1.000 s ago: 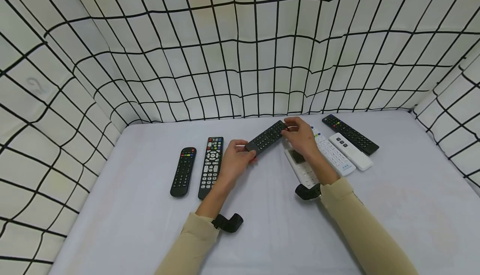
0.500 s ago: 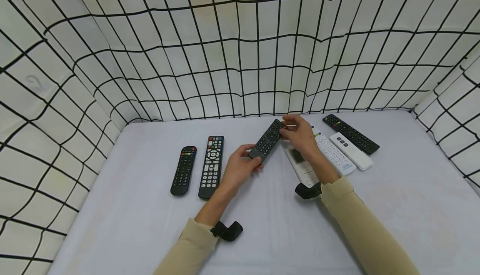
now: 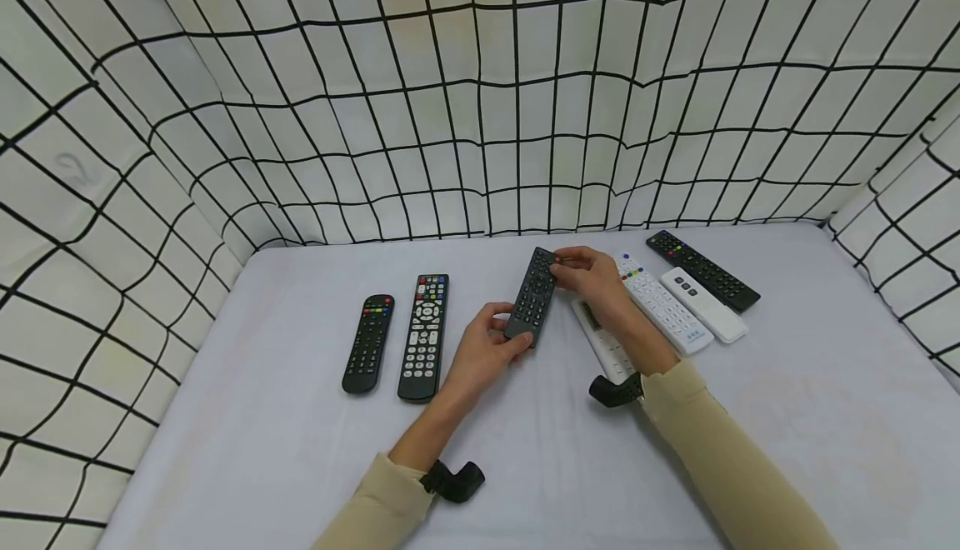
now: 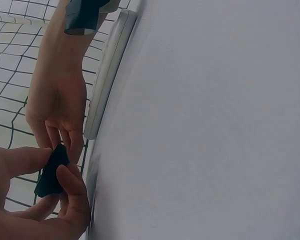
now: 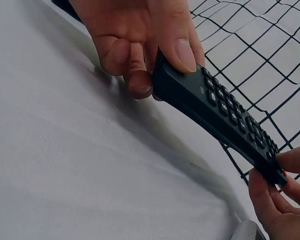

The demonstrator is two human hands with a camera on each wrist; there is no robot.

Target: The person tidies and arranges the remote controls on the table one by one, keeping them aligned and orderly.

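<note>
Between both hands a dark grey remote control [image 3: 532,296] is held tilted over the white table. My left hand [image 3: 483,354] pinches its lower end, thumb on the front face. At the top end, my right hand [image 3: 592,279] pinches the corner beside a red button. In the right wrist view the remote control [image 5: 215,107] shows its buttons and one side edge, raised above the cloth. Seen from the left wrist, it appears end-on as a small dark shape [image 4: 52,175]. A white remote with a screen [image 3: 600,337] lies partly hidden under the right forearm.
Two black remotes, one shorter [image 3: 368,343] and one longer [image 3: 423,337], lie left of the hands. On the right rest a white many-button remote [image 3: 663,304], a small white remote [image 3: 703,304] and another black remote [image 3: 702,270]. Black netting [image 3: 480,107] stands round the table.
The held remote has turned from a slanting position to nearly upright in the head view. My left hand has moved down and slightly right; the right hand has shifted slightly downward.
</note>
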